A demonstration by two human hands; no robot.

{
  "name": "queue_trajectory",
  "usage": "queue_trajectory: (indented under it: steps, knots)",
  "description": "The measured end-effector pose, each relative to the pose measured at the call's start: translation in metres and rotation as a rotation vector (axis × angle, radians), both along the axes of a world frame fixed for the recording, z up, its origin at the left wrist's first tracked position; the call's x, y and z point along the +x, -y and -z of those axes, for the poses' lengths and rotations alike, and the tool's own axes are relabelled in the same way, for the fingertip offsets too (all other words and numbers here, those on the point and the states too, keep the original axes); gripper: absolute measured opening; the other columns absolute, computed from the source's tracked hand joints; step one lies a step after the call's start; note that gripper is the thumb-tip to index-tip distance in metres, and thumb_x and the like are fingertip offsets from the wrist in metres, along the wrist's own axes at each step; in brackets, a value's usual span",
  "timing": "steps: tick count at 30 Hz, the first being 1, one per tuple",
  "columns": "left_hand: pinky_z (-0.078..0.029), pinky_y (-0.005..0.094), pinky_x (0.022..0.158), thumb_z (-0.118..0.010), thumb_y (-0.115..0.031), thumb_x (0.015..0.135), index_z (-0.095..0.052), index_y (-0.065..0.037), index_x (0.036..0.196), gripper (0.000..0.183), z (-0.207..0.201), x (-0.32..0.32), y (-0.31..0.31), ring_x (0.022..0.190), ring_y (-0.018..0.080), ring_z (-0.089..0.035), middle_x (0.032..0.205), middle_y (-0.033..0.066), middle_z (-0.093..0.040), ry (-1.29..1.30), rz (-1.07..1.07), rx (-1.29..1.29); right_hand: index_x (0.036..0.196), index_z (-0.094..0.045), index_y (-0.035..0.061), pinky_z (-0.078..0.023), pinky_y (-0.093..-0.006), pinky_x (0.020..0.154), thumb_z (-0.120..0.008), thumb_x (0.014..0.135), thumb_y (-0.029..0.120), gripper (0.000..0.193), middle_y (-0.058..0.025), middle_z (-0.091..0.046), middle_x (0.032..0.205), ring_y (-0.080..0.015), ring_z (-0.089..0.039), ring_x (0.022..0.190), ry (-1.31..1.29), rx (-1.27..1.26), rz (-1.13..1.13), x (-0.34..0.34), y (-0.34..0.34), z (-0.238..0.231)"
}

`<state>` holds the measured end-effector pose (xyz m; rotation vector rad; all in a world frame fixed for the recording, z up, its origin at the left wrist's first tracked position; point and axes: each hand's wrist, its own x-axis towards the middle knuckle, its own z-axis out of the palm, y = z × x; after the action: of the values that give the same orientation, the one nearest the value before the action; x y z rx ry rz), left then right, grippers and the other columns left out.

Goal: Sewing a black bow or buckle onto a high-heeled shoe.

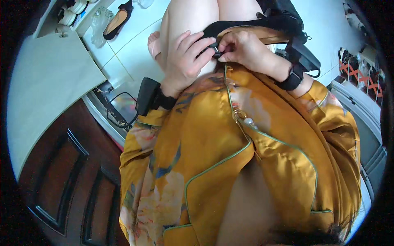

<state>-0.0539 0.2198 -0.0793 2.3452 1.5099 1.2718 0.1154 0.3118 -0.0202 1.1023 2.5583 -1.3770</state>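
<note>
Both hands meet above my bare thighs (191, 16). My right hand (244, 51) pinches a small black strap-like piece (217, 53) with a silvery bit on it, between thumb and forefinger. My left hand (186, 61) is curled round the other side of the same piece, its fingers bent over it and its thumb hidden. Just beyond my right hand, a larger black thing with a tan inside (262, 35) lies across my lap. Its kind is unclear, and my hand covers part of it. Black devices on straps (147, 96) sit on both wrists.
A black pointed flat shoe (119, 20) lies on the white tiled floor (123, 53), beside a clear plastic bag (100, 26). A pale panel (57, 78) and a dark brown panelled door (69, 172) are at left. A rack of shoes (361, 74) stands at right.
</note>
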Motion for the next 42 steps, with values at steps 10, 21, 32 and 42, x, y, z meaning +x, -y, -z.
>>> queue_trajectory:
  steps: [10, 21, 32, 42]
  knots:
    - [-0.041, 0.0436, 0.086, -0.064, -0.006, 0.065, -0.060, -0.008, 0.079, 0.015, -0.001, 0.004, 0.000, 0.097, 0.0258, -0.055, 0.104, 0.0025, -0.060, -0.011, -0.021, 0.008, 0.077, -0.063, 0.0035, -0.047, -0.0385, 0.066, -0.074, 0.059, 0.012, 0.022, -0.0145, -0.061, 0.072, -0.0320, -0.060, 0.072, -0.011, 0.203, -0.017, 0.006, 0.008, 0.001]
    - [-0.044, 0.0369, 0.083, -0.061, -0.009, 0.067, -0.061, -0.009, 0.080, 0.013, 0.002, 0.008, -0.002, 0.096, 0.0236, -0.055, 0.100, 0.0019, -0.060, -0.032, -0.054, 0.066, 0.071, -0.056, 0.0011, -0.048, -0.0401, 0.062, -0.064, 0.071, 0.018, 0.019, -0.0176, -0.058, 0.073, -0.0335, -0.059, 0.068, -0.009, 0.527, -0.131, 0.011, 0.019, 0.005]
    - [-0.046, 0.0310, 0.078, -0.062, -0.004, 0.065, -0.060, -0.009, 0.080, 0.016, 0.001, 0.013, 0.000, 0.095, 0.0230, -0.056, 0.097, 0.0001, -0.062, -0.007, -0.072, 0.033, 0.075, -0.058, -0.0005, -0.047, -0.0404, 0.064, -0.065, 0.070, 0.011, 0.014, -0.0136, -0.058, 0.081, -0.0338, -0.058, 0.073, -0.167, 0.388, -0.150, 0.025, 0.014, 0.000]
    - [-0.045, 0.0338, 0.081, -0.066, 0.002, 0.060, -0.059, -0.007, 0.081, 0.025, 0.000, 0.014, 0.004, 0.095, 0.0270, -0.056, 0.101, 0.0039, -0.062, 0.002, -0.044, 0.001, 0.077, -0.061, -0.0008, -0.047, -0.0394, 0.064, -0.065, 0.068, 0.008, 0.013, -0.0139, -0.058, 0.077, -0.0329, -0.058, 0.073, -0.166, 0.362, -0.222, 0.027, 0.011, -0.003]
